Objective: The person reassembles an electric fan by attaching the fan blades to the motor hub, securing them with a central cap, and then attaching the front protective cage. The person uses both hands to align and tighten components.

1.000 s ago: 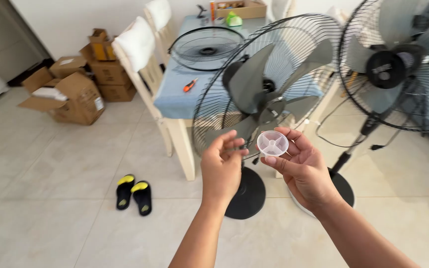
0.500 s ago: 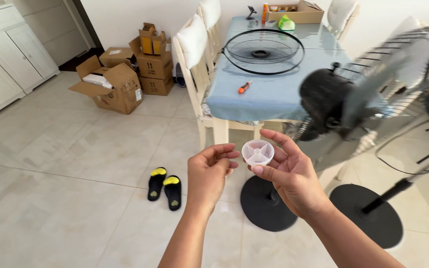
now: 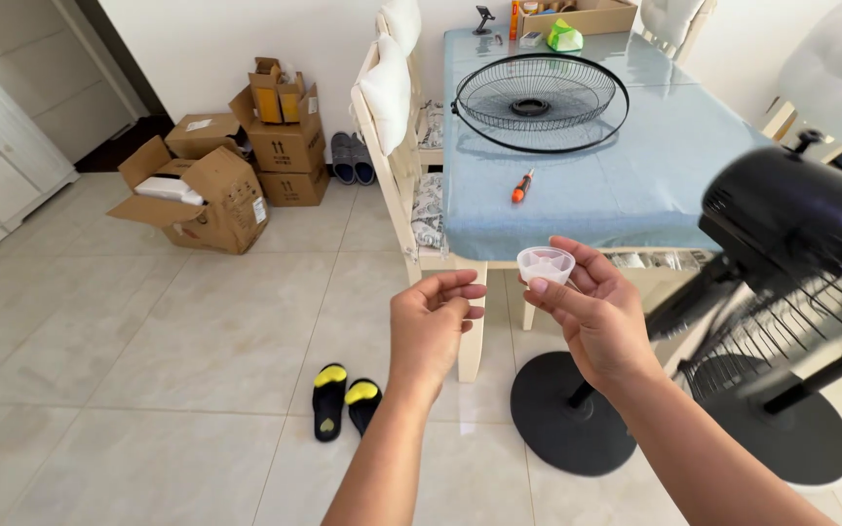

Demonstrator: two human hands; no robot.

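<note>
- The rectangular table under a pale blue cloth stands beyond the fingertips of both hands.
- A black standing fan with a round base, blurred, rises just right of the right hand's fingers.
- A round black wire fan grille lies on the cloth, well past the fingers.
- The right hand pinches a small round translucent white plastic cap between thumb and fingertips.
- The left hand holds nothing, its fingers loosely curled, just left of the cap.
- An orange-handled screwdriver lies on the cloth above the cap.
</note>
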